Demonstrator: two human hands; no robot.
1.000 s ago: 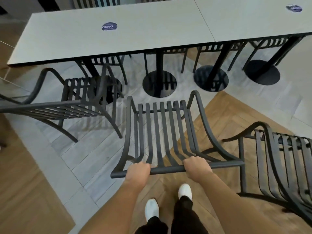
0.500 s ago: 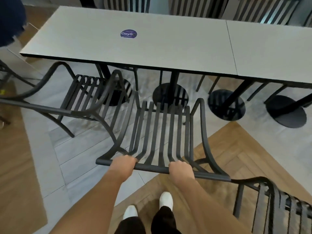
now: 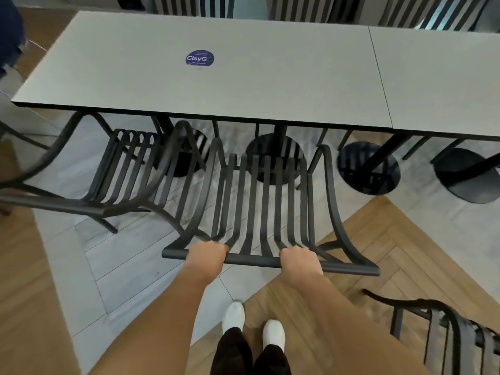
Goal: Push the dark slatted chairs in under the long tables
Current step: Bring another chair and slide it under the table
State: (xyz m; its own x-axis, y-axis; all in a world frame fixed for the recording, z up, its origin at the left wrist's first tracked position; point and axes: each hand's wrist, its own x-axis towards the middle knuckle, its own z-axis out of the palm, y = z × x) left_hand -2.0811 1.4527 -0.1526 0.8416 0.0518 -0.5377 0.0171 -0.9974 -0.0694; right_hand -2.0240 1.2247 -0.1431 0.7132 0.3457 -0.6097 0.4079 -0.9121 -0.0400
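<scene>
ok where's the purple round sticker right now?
In the head view the purple sticker lies flat on the left table's top, upper centre-left, beyond the chair gripped by both hands.

Only readable text: "ClayG…" in white on a round purple sticker [image 3: 200,58] stuck flat on the long table [image 3: 270,85], left of the seam between the two tops. Last letter unclear. Smaller lines on the sticker too blurred to read.
</scene>
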